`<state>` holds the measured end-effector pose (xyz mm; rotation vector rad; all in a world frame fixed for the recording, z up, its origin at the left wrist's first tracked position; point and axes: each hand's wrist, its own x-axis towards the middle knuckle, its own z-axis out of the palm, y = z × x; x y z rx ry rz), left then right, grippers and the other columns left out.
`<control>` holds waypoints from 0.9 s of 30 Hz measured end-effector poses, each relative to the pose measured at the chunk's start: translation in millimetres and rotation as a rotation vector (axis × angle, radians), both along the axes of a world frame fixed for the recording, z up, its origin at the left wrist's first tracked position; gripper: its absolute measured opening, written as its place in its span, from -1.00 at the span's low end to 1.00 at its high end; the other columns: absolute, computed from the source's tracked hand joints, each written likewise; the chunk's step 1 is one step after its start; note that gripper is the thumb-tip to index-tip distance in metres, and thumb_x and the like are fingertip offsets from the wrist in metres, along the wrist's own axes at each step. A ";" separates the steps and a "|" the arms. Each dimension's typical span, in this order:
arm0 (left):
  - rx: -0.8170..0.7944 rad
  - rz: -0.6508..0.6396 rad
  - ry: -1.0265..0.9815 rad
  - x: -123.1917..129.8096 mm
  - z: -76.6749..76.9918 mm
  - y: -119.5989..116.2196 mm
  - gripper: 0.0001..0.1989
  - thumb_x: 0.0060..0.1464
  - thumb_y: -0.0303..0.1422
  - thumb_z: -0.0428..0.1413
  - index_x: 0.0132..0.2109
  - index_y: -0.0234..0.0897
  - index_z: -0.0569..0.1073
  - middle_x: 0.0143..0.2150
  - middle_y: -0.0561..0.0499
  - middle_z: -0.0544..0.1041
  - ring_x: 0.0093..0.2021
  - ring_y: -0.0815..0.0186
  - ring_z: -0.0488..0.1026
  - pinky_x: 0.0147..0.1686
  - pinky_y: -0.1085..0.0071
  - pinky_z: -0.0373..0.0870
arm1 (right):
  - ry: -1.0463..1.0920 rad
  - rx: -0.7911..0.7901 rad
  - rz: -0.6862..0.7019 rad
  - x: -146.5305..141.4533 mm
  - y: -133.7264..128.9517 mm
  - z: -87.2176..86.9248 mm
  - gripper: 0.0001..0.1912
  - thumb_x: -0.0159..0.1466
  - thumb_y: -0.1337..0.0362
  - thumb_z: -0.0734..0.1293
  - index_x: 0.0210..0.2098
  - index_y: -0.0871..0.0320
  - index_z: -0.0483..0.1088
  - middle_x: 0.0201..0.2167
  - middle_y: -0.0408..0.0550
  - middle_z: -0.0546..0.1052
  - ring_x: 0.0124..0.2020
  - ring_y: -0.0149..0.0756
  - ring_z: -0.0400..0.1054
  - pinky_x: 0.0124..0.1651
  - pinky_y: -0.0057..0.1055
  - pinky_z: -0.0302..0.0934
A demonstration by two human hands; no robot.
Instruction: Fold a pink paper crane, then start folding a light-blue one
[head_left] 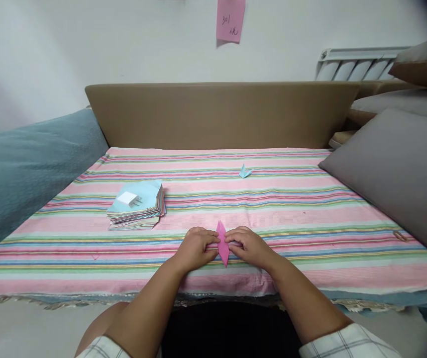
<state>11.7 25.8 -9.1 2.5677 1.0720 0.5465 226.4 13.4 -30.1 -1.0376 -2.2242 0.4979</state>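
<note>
Hands [197,248] flank a pink folded paper [223,248] near the front edge of a striped cloth [198,166], the left hand [196,249] and right hand [250,247] curled, fingertips touching its opposite sides; whether they pinch or merely press cannot be told. The paper's points lie toward and away from the person. To the left, a white charger [128,199] rests on a paper stack [142,219]. Farther back sits a blue folded paper [245,172]; gray pillows [403,164] line the right.
</note>
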 end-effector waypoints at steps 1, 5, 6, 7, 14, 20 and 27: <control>0.003 -0.002 0.001 -0.1 -0.4 0.1 -0.72 -0.06 -0.35 0.15 -0.13 -0.14 0.53 -0.05 0.01 0.54 -0.07 0.19 0.45 0.00 0.21 0.24 | -0.002 0.003 0.000 0.2 0.2 -0.8 -0.81 0.16 0.36 0.29 -0.23 0.10 0.45 -0.20 -0.04 0.54 -0.14 -0.25 0.36 -0.06 -0.24 0.23; 0.019 -0.003 -0.005 0.0 -1.9 0.5 -0.74 -0.03 -0.33 0.13 -0.12 -0.13 0.52 -0.05 0.01 0.53 -0.07 0.21 0.45 0.01 0.21 0.23 | -0.004 0.026 -0.006 0.3 0.9 -4.1 -0.83 0.19 0.35 0.27 -0.23 0.09 0.44 -0.20 -0.05 0.54 -0.15 -0.27 0.37 -0.06 -0.24 0.22; 0.021 -0.001 -0.005 0.2 -2.1 0.4 -0.74 -0.02 -0.32 0.13 -0.12 -0.14 0.52 -0.05 0.02 0.54 -0.06 0.21 0.45 0.01 0.21 0.23 | -0.002 0.033 -0.007 0.1 0.7 -4.4 -0.83 0.19 0.35 0.27 -0.23 0.09 0.44 -0.21 -0.05 0.54 -0.15 -0.28 0.37 -0.06 -0.24 0.21; 0.023 0.002 -0.005 0.4 -2.1 0.2 -0.74 -0.01 -0.32 0.13 -0.12 -0.14 0.52 -0.05 0.02 0.54 -0.06 0.21 0.45 0.01 0.20 0.23 | 0.001 0.038 -0.006 -0.1 0.5 -4.3 -0.83 0.19 0.36 0.26 -0.23 0.09 0.44 -0.21 -0.06 0.54 -0.16 -0.27 0.37 -0.06 -0.24 0.21; 0.035 -0.005 -0.009 1.4 -1.0 -0.9 -0.77 0.04 -0.31 0.09 -0.13 -0.13 0.52 -0.05 0.01 0.53 -0.08 0.22 0.45 -0.01 0.22 0.24 | 0.011 0.054 -0.009 -1.9 -2.0 -0.9 -0.79 0.14 0.38 0.28 -0.22 0.09 0.43 -0.21 -0.06 0.54 -0.18 -0.25 0.37 -0.06 -0.21 0.19; 0.045 -0.003 -0.001 1.1 -0.3 -2.7 -0.78 0.08 -0.31 0.07 -0.12 -0.13 0.51 -0.06 0.02 0.54 -0.07 0.23 0.44 0.00 0.23 0.23 | 0.033 0.051 -0.038 -4.9 -2.6 -1.7 -0.80 0.14 0.40 0.28 -0.24 0.10 0.43 -0.23 -0.07 0.55 -0.20 -0.26 0.37 -0.08 -0.23 0.19; 0.060 0.039 0.015 4.6 0.1 -3.1 -0.77 0.16 -0.30 -0.02 -0.12 -0.13 0.50 -0.09 0.02 0.55 -0.09 0.23 0.44 -0.04 0.23 0.24 | 0.036 0.054 -0.070 -7.7 -1.4 -4.6 -0.87 0.19 0.35 0.27 -0.27 0.10 0.43 -0.26 -0.06 0.55 -0.21 -0.25 0.37 -0.09 -0.23 0.19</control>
